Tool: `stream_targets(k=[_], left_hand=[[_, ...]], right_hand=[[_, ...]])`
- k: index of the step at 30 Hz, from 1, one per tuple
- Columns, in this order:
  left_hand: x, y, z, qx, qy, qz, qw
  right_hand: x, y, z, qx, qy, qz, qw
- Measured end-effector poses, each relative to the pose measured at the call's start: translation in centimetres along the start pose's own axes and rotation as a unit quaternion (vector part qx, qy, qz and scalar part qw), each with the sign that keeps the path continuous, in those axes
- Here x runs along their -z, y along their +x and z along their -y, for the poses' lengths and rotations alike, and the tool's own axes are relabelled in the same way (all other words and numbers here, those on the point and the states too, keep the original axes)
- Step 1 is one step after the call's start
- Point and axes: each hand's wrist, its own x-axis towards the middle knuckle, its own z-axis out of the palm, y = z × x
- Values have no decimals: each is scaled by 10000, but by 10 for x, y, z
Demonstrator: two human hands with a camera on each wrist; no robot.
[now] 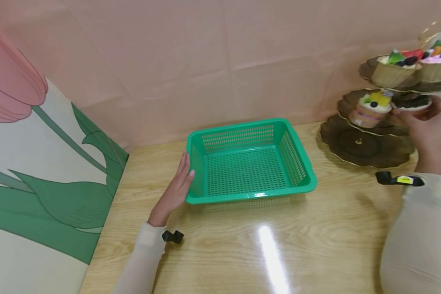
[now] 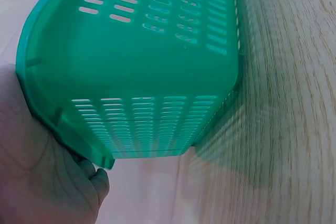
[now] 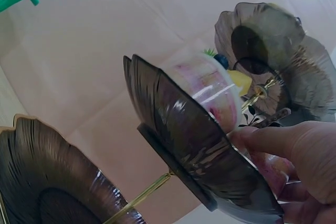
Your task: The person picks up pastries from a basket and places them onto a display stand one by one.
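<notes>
My left hand [image 1: 175, 188] rests along the left rim of a green plastic basket [image 1: 251, 196], its fingers straight and its thumb near the edge. In the left wrist view, the palm lies beside the rim and the far fingers are partly hidden. Over on the right, my right hand [image 1: 435, 126] grips a cupcake with a dark topping [image 1: 411, 102] on the middle tier of a dark scalloped stand [image 1: 367, 147]. Beside it sits a cupcake with yellow fruit pieces [image 1: 369, 114]. The right wrist view shows thumb and fingers around the pinkish cup, at the tier's edge.
Two more cupcakes, one with green and dark topping [image 1: 394, 73] and one with pink cream [image 1: 439, 67], stand on the top tier below a gold ring handle [image 1: 431, 32]. A pink cloth backdrop [image 1: 191, 73] borders the wooden table [image 1: 323, 245].
</notes>
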Motion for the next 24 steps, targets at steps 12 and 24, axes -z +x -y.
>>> stream_targets(k=[12, 24], left_hand=[[-2, 0, 2, 39, -96, -15, 9999], [0, 1, 1, -4, -84, 7, 10000]], right_hand=[[-4, 0, 2, -5, -652, -63, 9979], [-6, -1, -4, -336, -640, -45, 9974]])
